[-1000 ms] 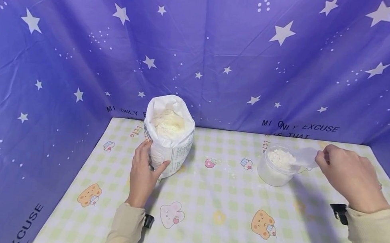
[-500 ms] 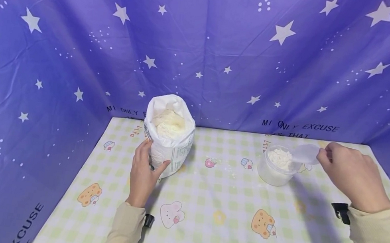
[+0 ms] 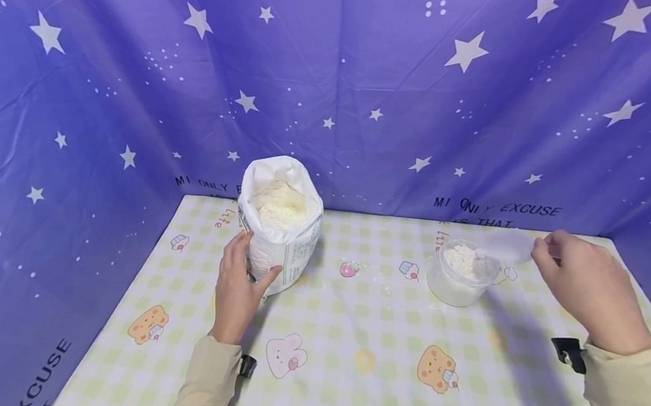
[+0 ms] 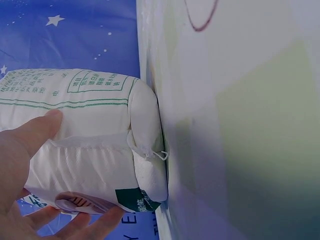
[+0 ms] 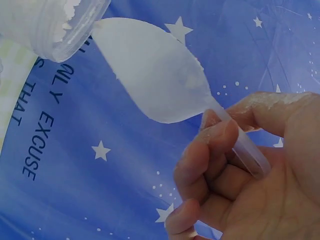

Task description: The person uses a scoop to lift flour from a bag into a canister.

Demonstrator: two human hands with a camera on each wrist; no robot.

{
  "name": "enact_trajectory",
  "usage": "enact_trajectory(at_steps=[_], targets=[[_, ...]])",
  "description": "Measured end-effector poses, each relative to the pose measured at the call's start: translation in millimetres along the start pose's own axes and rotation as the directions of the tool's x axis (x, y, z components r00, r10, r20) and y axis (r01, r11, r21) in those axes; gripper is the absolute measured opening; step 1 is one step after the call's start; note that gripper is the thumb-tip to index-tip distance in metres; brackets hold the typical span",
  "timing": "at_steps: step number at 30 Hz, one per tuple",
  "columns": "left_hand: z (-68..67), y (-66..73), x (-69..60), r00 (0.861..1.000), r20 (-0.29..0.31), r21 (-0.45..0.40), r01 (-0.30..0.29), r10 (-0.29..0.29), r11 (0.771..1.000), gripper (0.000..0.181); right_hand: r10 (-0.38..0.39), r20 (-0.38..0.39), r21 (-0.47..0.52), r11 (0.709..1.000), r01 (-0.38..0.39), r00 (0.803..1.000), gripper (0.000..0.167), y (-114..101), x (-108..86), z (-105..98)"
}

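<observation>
On the left of the table, a white bag [image 3: 284, 252] of white powder stands upright with its top rolled open. My left hand [image 3: 238, 290] holds its near side, the thumb [image 4: 42, 131] on one face and the fingers round the other. Over at the right, my right hand [image 3: 593, 287] pinches the thin handle of a translucent plastic scoop [image 5: 155, 70]. The scoop's blade is above the right rim of a clear round tub [image 3: 452, 292], its tip beside the rim in the right wrist view. White powder [image 3: 460, 260] fills the tub in a heap.
A checked tablecloth [image 3: 340, 392] with cartoon prints covers the table. Spilt powder [image 3: 379, 281] dusts it between bag and tub. A purple starry curtain [image 3: 341, 64] hangs close behind and along both sides.
The scoop has risen a little from the powder at the tub's right rim, and its blade has turned. My right hand has moved slightly up. The left hand stays on the bag.
</observation>
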State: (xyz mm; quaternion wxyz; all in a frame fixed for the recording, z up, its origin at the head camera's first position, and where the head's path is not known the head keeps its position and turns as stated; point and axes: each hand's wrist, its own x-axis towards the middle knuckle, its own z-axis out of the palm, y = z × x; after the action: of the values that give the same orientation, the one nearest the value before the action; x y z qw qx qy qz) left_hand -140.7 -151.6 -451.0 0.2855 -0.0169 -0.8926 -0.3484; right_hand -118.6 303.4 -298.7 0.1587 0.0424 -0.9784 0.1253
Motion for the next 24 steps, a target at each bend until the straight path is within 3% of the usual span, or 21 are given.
enact_trajectory(at_steps=[6, 13, 24], targets=[[-0.9, 1.3, 0.8, 1.0, 0.013, -0.015, 0.022, -0.022, 1.0, 0.083, 0.039, -0.001, 0.075, 0.996, -0.039, 0.999, 0.034, -4.5, 6.8, -3.4], [-0.8, 1.8, 0.4, 0.999, 0.021, -0.024, 0.037, -0.037, 0.999, 0.083, -0.007, -0.05, 0.091, 0.996, 0.011, 0.999, 0.034, -16.6, 11.3, -3.1], [-0.4, 0.8, 0.7, 0.999, 0.018, -0.03, 0.043, -0.042, 0.999, 0.084, -0.01, -0.011, 0.207, 0.978, 0.012, 1.0, 0.037, -46.1, 24.0, -5.1]])
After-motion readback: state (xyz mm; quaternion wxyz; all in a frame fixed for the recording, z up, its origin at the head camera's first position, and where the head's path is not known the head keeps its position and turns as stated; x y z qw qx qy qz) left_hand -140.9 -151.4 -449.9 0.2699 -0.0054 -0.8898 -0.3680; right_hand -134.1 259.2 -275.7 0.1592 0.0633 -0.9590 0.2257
